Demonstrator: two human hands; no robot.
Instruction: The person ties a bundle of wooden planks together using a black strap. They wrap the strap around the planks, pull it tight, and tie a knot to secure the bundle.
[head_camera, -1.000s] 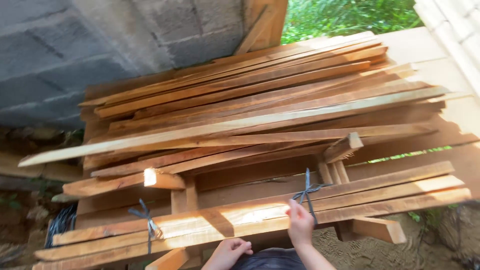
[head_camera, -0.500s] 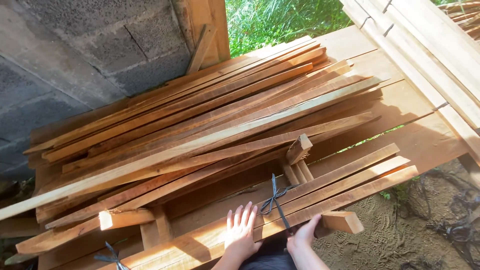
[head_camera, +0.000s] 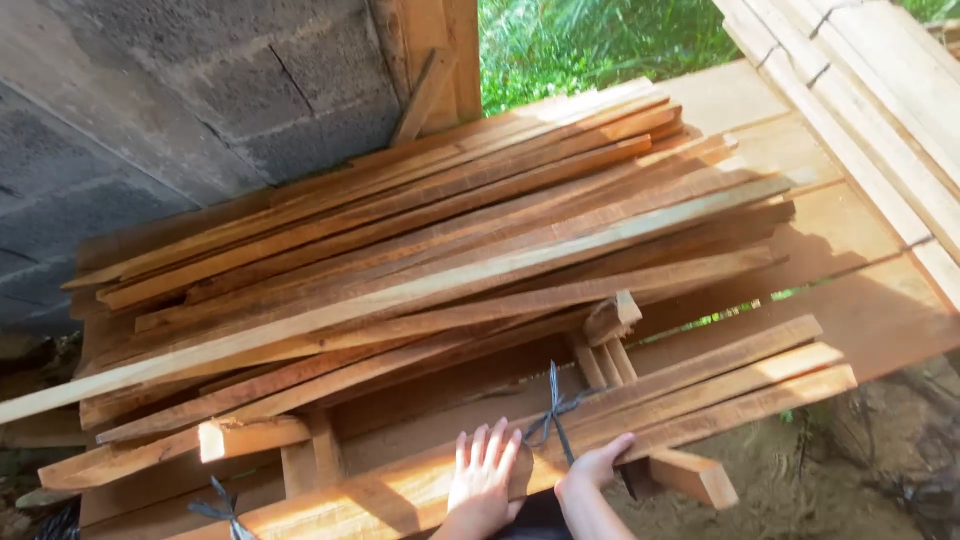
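Left hand (head_camera: 482, 470) lies flat, fingers spread, pinning the tied slat bundle (head_camera: 620, 410); right hand (head_camera: 592, 467) grips its near edge beside the dark tie (head_camera: 553, 408).

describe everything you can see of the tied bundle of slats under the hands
The bundle of slats is a few long, thin strips of pale reddish-brown rough-sawn wood, lying side by side at the near edge of the stack, slanting up to the right. A dark strap is knotted around it; another tie sits further left. The left hand lies flat on it; the right hand grips its near edge by the knot.
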